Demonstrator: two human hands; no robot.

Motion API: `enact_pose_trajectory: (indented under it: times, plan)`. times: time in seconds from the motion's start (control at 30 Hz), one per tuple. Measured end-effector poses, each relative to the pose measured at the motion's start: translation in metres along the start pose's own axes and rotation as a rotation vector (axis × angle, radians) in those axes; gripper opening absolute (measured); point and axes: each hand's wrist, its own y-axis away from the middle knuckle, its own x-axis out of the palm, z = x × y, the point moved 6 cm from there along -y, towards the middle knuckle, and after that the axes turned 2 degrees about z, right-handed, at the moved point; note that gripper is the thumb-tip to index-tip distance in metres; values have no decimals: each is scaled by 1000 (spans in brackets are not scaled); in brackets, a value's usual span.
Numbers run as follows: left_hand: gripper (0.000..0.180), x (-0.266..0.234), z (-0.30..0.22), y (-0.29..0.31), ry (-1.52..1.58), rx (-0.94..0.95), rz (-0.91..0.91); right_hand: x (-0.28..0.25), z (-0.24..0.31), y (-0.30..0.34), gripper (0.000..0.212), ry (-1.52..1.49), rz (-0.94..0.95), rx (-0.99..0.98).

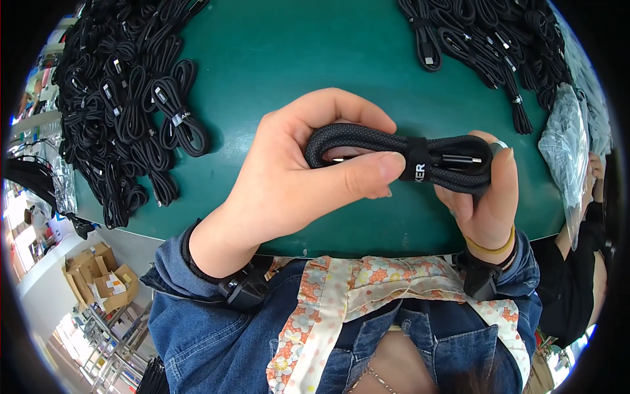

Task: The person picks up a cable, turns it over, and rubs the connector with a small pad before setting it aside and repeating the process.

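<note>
Cable coil (364,136) | pinched by left fingers (367,176) and right fingers (504,180) above bench (295,52) | could be loosened if strap (416,150) is pushed off

Holding a coiled black cable (371,136), bound mid-length by a black strap (416,150), with left grip (279,169) around one end and right grip (491,202) at the other, above a green counter (282,56). Bordered by heaps of similar cables (111,98) at upper left and upper right, plus a translucent bag (563,148) at right.
</note>
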Motion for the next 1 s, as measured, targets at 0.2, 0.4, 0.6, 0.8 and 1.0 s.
enact_pose_trajectory:
  times: [0.2,0.4,0.6,0.8,1.0]
  plan:
    - [30,-8,-19,5,-418,121,141,9,10,-3,23,102,-81,127]
    - [42,-92,-64,20,-1441,337,-565,21,-2,-4,24,507,319,208]
    - [55,-155,-64,40,-1598,-70,-1034,-2,26,-14,29,41,0,-90]
    - [45,-154,-55,27,-1481,-85,-837,-8,37,-13,37,-134,-116,-232]
    - [30,-66,-63,14,-767,404,-432,3,16,-8,44,75,41,-59]
